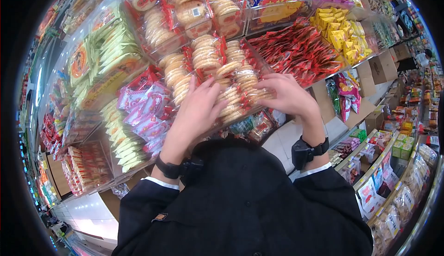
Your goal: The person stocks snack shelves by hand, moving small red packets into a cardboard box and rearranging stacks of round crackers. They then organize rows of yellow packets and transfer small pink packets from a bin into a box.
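My left hand (196, 108) lies over clear packs of round rice crackers (206, 55), its fingers stretched out and apart. On the right side of the same bin, my right hand (291, 94) has its fingertips against the near cracker packs (233, 101), with fingers bent but apart. The packs stand in rows, their crackers stacked on edge, with red printing on the wrappers. Neither hand is closed round a pack, as far as shows. A dark band with a small box sits on each wrist.
Pink-white packets (148, 106) and pale green packets (122, 136) fill the left compartments. Red packets (296, 52) and yellow packets (340, 32) lie to the right. Clear plastic dividers separate the bins. Open cardboard boxes (372, 76) and lower shelves (393, 182) stand at right.
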Demonstrator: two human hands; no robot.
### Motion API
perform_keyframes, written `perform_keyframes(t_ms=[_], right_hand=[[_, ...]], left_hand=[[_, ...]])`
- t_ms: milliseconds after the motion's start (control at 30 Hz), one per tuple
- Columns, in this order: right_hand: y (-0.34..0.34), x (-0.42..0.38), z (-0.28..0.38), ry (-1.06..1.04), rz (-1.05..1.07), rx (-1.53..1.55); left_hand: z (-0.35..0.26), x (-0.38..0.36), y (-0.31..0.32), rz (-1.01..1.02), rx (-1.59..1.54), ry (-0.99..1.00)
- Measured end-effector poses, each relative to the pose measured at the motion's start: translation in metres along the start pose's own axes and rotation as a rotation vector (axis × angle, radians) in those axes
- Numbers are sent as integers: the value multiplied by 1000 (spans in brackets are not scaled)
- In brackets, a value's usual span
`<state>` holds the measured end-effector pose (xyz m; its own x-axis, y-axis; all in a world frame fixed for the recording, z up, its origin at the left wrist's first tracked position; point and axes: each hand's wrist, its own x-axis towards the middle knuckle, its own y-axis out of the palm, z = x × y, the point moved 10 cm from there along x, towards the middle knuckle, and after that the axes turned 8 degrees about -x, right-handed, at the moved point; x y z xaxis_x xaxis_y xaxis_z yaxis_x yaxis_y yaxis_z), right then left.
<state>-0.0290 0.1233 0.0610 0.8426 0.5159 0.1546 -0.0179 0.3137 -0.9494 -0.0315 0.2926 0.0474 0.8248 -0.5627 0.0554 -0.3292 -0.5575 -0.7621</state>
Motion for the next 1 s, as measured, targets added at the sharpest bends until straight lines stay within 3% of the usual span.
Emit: perform_keyframes(t_ms=[33,100,133,167,233,333,467,500,600,833,1000], right_hand=[[-4,2,2,-3,0,0],[17,2,-21,262,292,347],[12,0,-19,253,294,343],[2,-3,-20,277,222,419],[-24,-3,-15,303,106,513],[-54,1,-23,361,-12,550],[-68,38,8,187,-206,391],[-52,50,22,127,-118,377],[-18,72,53,-55,-172,113],[-41,87,68,-172,-378,-11],[-31,73,72,-219,-275,55]], left_hand=[[-2,-1,-2,-15,-22,13],[-4,-3,-4,-12,18,7],[-5,-4,-4,-4,55,0],[-6,-6,-4,-16,54,-7],[-21,-13,-24,-261,251,77],[-7,-14,-9,-159,138,26],[-4,-15,-13,-151,93,-18],[-4,-16,-14,-154,95,-19],[-11,-20,-11,-156,130,27],[-12,-25,-17,-230,159,40],[-10,-28,-21,-201,82,13]])
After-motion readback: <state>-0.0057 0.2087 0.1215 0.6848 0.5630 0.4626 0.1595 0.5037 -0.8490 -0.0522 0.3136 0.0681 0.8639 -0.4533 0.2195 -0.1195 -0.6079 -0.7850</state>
